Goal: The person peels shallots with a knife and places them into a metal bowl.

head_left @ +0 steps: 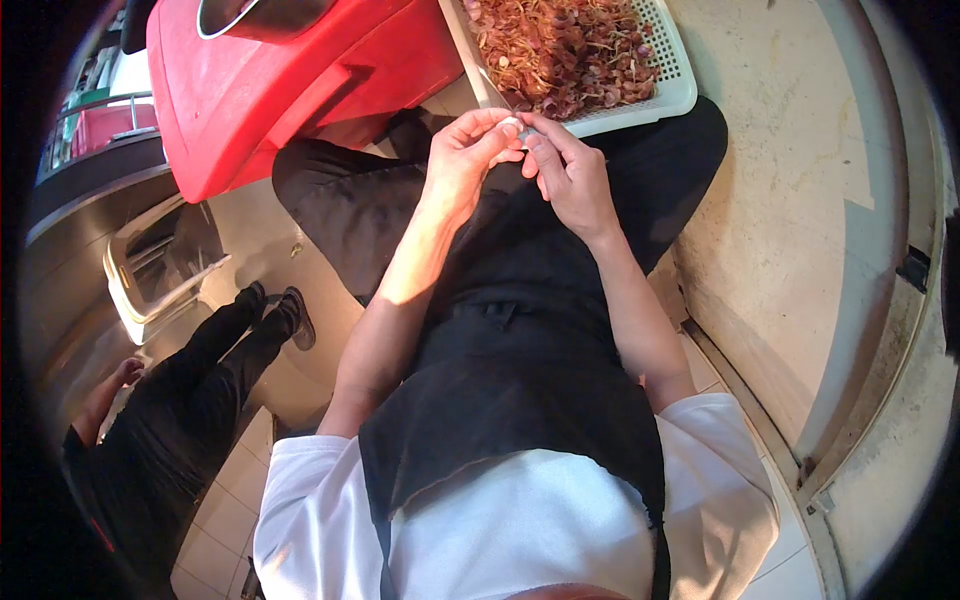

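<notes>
Both hands meet above my lap, just in front of the white perforated basket (672, 100). My left hand (470, 150) pinches a small pale piece (516, 126) between thumb and fingertips. At its right, my right hand (568, 172) has thumb and forefinger closed at the same spot, on something small and greyish that I cannot make out. Reddish-brown peelings and small bulbs (565, 50) fill the basket.
A red container (250, 90) stands at the upper left with a metal bowl (262, 20) on it. Another person in dark clothes (170, 430) is at the lower left, near a white-rimmed bin (125, 290). A pale wall panel (780, 200) rises at the right.
</notes>
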Action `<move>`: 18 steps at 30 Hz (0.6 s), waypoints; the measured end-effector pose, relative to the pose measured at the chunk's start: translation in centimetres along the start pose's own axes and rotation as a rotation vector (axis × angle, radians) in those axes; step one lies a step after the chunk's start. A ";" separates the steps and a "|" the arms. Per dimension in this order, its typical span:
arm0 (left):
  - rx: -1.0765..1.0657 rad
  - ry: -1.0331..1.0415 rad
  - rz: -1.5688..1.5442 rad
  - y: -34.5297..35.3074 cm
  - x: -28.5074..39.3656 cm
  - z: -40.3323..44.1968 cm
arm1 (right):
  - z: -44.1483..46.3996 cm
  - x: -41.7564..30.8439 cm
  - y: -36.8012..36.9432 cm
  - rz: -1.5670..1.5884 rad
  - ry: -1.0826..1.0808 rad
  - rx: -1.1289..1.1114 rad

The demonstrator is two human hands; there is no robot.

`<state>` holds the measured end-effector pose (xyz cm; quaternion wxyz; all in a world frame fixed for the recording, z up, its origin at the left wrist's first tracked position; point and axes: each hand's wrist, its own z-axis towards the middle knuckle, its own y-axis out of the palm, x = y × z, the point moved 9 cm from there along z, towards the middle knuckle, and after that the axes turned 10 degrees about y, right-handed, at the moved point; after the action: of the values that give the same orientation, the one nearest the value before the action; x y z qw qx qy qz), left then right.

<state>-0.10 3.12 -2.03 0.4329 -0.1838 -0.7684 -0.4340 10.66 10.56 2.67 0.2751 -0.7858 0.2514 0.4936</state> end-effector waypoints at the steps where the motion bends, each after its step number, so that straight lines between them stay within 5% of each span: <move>1: 0.009 0.000 -0.002 0.0 0.0 0.0 | 0.0 0.1 0.0 0.002 -0.002 0.016; 18: 0.021 0.015 -0.033 0.4 0.6 -0.2 | 0.1 -0.1 0.1 0.005 -0.022 -0.033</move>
<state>-0.05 3.11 -1.32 0.4334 -0.1634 -0.7727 -0.4341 10.49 10.56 2.73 0.2635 -0.7840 0.2421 0.5072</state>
